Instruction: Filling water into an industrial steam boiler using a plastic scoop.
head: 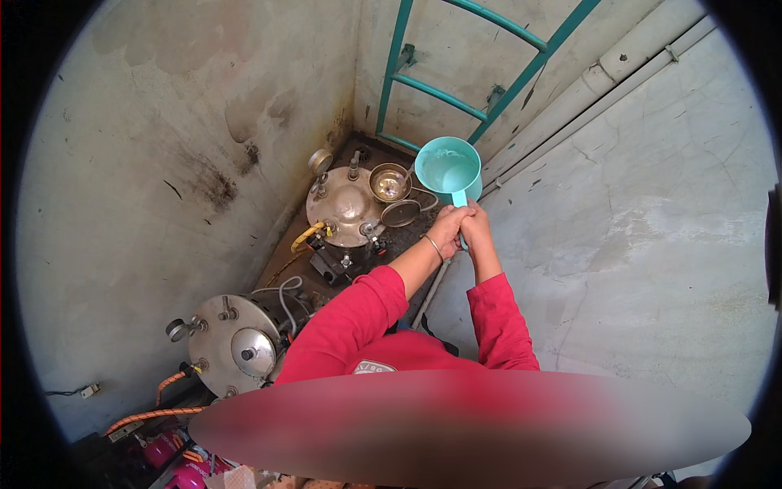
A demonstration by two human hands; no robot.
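Note:
A turquoise plastic dipper (448, 165) is held out in front of me, with some clear liquid seen inside it. My left hand (448, 231) and my right hand (476, 225) are clasped together around its handle. A bracelet circles my left wrist. Just left of the dipper stands a round metal pressure vessel (335, 205) with fittings and a pressure gauge (320, 162) on its lid. On the lid's right side sits a small metal pan (390, 183) with something shiny inside. Below that pan is a round strainer-like metal piece (401, 213), apart from my hands.
A second metal vessel (204, 348) with a knobbed lid (253, 352) stands nearer, at lower left. Orange hoses (171, 413) run beside it. A green metal ladder (440, 96) is fixed to the far wall. Pipes (586, 91) follow the wall at right. Blurring covers the bottom.

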